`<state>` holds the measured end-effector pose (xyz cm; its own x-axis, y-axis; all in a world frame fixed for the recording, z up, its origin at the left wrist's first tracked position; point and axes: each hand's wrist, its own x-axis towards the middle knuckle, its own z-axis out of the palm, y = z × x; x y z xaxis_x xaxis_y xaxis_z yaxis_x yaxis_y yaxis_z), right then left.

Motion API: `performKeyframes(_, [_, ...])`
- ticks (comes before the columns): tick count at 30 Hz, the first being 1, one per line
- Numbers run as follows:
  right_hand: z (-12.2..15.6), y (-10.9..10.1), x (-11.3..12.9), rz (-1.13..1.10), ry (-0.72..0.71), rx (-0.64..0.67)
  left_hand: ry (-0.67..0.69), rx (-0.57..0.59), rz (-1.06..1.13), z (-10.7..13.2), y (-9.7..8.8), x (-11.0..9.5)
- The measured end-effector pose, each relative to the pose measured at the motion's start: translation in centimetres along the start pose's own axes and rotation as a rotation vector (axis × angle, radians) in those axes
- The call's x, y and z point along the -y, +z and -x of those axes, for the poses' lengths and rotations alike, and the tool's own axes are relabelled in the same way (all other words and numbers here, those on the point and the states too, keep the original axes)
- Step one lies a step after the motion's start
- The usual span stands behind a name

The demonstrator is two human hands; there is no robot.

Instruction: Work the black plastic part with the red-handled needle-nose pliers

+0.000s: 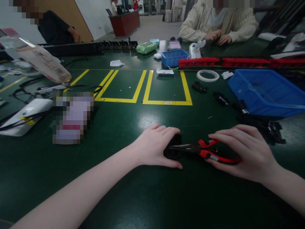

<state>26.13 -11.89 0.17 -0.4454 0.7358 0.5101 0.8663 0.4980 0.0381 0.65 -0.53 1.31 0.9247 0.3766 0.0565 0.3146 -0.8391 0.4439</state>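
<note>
My left hand [158, 144] is closed around a small black part [175, 152] on the green table, its thumb along the near side. Much of that part is hidden by the fingers. In my right hand [249, 151] are long-nose pliers [188, 148] with red and black handles, the fingers wrapped over both grips. The plier tips point left and reach the black part; whether they pinch it I cannot tell. Similar black parts lie to the right, one [221, 98] behind my right hand and a bigger cluster [269, 127] near the blue bin.
A large blue bin [267, 92] stands at the right, a smaller blue basket [174, 58] farther back. A tape roll [207, 76] lies beside yellow tape outlines [166, 102]. At left are a phone [75, 117] and white power bank [28, 116]. Two people sit across the table.
</note>
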Motion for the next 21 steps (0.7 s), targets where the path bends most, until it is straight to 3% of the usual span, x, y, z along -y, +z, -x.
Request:
performKeyframes(7, [-0.1,0.3,-0.5,-0.010,-0.011,0.032,0.018,-0.053,-0.139,0.2,0.5,0.3])
performKeyframes(15, [-0.1,0.8,-0.9,-0.045,-0.009,0.039,0.126,-0.031,-0.054,0.6,-0.2,1.2])
performKeyframes(21, [0.0,0.8,-0.8,-0.091,0.039,0.043,0.123,-0.032,-0.025,0.5,-0.2,1.4])
